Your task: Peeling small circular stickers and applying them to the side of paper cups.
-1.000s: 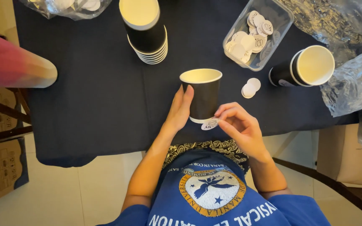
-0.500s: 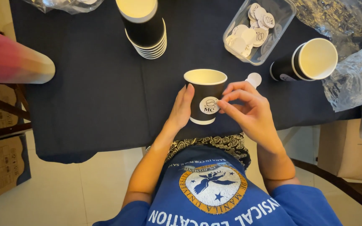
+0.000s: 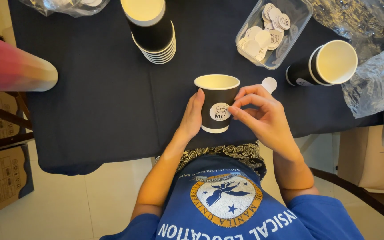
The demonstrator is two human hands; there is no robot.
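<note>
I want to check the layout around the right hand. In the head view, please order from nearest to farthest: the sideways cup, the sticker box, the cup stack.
From the right hand:
1. Sideways cup, lying up and to the right.
2. Sticker box, farther back on the table, right of centre.
3. Cup stack, at the far edge, on the left side.
</note>
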